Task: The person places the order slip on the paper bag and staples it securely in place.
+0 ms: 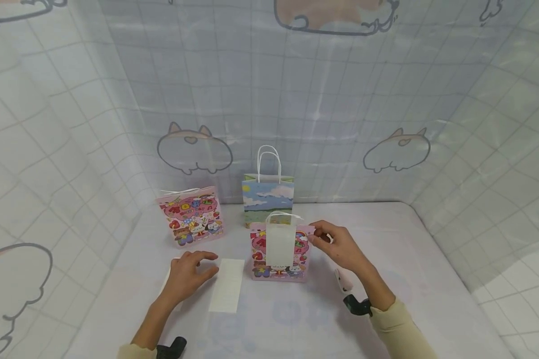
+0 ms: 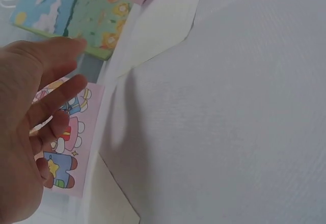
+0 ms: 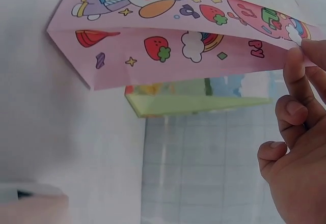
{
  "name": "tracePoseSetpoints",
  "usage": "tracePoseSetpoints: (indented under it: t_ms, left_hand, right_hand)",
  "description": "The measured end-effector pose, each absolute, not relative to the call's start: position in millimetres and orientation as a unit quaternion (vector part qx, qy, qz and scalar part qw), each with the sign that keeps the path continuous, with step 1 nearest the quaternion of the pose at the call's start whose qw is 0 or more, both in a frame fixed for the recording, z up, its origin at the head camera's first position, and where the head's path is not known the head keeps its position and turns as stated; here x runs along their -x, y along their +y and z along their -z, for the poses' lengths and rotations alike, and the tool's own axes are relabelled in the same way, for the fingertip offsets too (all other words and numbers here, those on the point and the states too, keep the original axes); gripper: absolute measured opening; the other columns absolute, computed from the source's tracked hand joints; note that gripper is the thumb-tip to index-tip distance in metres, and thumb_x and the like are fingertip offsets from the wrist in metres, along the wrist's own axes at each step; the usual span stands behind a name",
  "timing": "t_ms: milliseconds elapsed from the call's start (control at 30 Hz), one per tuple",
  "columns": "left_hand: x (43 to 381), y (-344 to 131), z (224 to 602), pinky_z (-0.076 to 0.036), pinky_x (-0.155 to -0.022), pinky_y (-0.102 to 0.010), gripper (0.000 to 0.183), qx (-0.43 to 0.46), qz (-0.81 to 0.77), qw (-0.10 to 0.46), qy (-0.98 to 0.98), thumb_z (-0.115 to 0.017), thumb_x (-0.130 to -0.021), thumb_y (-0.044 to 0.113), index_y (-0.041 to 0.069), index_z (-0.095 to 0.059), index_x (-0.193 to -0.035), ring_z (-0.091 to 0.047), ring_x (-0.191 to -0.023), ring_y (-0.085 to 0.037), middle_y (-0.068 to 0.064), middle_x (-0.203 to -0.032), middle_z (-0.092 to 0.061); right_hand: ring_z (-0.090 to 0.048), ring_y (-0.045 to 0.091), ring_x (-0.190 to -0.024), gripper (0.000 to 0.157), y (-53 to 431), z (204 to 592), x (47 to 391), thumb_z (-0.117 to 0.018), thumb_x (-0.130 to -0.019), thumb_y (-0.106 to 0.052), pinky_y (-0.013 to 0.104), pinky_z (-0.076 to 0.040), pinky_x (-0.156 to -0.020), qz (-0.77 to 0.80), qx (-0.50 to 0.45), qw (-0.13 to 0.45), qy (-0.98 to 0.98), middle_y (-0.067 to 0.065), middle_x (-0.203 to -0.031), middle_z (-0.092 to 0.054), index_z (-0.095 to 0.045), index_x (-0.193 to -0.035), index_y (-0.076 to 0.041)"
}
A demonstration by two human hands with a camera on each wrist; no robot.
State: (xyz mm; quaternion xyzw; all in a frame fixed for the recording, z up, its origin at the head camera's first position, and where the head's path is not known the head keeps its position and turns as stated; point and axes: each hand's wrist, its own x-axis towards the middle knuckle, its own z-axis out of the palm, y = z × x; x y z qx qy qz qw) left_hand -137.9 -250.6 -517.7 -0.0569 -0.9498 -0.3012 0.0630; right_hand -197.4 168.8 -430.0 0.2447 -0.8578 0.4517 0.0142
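A pink cartoon paper gift bag [image 1: 303, 255] with white handles stands at the centre of the table. A blank white paper strip [image 1: 280, 245] hangs over its front. My right hand [image 1: 339, 247] pinches the bag's upper right edge; in the right wrist view the thumb and index finger [image 3: 294, 68] meet at that edge, beside the folded-in side panel. My left hand [image 1: 189, 277] is held over the table with its fingers loosely bent and nothing in them. To its right lies another white paper strip [image 1: 227, 285]. A further white sheet [image 2: 109, 196] is partly hidden by the left hand in the head view.
A second pink cartoon bag [image 1: 193, 219] leans at the back left. Behind the centre bag stands a blue-and-green landscape bag [image 1: 267, 199] with upright white handles. A small pink-and-white object [image 1: 343, 281] lies beside the right wrist. Patterned sheeting [image 1: 305, 109] walls the table's back and sides.
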Motion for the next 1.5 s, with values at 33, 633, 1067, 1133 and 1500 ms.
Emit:
tracePoseSetpoints:
  t_ms: [33, 633, 1067, 1133, 1500]
  left_hand:
    - [139, -250, 519, -0.028, -0.081, -0.046, 0.032, 0.054, 0.3, 0.059, -0.95, -0.08, -0.086, 0.034, 0.023, -0.073, -0.115, -0.057, -0.096, -0.023, 0.003, -0.112, -0.073]
    - [145, -242, 525, -0.029, -0.084, -0.048, 0.031, 0.053, 0.273, 0.038, -0.96, -0.081, -0.085, 0.035, 0.025, -0.074, -0.113, -0.055, -0.096, -0.019, 0.004, -0.111, -0.072]
    - [149, -243, 532, -0.031, -0.087, -0.051, 0.032, 0.054, 0.255, 0.031, -0.965, -0.082, -0.084, 0.037, 0.026, -0.073, -0.113, -0.055, -0.102, -0.022, 0.005, -0.112, -0.071]
    - [149, -242, 533, -0.031, -0.088, -0.052, 0.033, 0.054, 0.253, 0.03, -0.965, -0.082, -0.084, 0.037, 0.027, -0.073, -0.114, -0.055, -0.105, -0.023, 0.004, -0.114, -0.071]
    - [151, -242, 534, -0.034, -0.088, -0.055, 0.043, 0.056, 0.225, 0.037, -0.972, -0.081, -0.083, 0.038, 0.022, -0.071, -0.121, -0.054, -0.112, -0.029, -0.005, -0.124, -0.066]
  right_hand:
    - [-0.049, 0.018, -0.072, 0.022, 171, 429, 197, -0.068, -0.097, -0.025, 0.029, -0.04, -0.062, -0.452, -0.244, 0.017, -0.858, -0.003, -0.083, -0.059, -0.067, -0.118, -0.02]
    - [-0.052, 0.02, -0.079, 0.024, 245, 426, 211, -0.062, -0.101, -0.028, 0.028, -0.041, -0.063, -0.425, -0.159, 0.102, -0.885, 0.002, -0.088, -0.063, -0.063, -0.121, -0.013]
    - [-0.053, 0.015, -0.082, 0.031, 299, 433, 217, -0.058, -0.103, -0.03, 0.026, -0.039, -0.066, -0.385, -0.09, 0.169, -0.903, 0.008, -0.092, -0.067, -0.062, -0.124, -0.007]
    - [-0.052, 0.014, -0.082, 0.032, 307, 435, 218, -0.058, -0.103, -0.03, 0.026, -0.039, -0.065, -0.381, -0.081, 0.176, -0.904, 0.008, -0.092, -0.067, -0.062, -0.124, -0.007]
    - [-0.051, 0.013, -0.08, 0.034, 333, 439, 220, -0.057, -0.103, -0.034, 0.025, -0.04, -0.064, -0.372, -0.041, 0.18, -0.91, 0.01, -0.093, -0.067, -0.061, -0.125, -0.008]
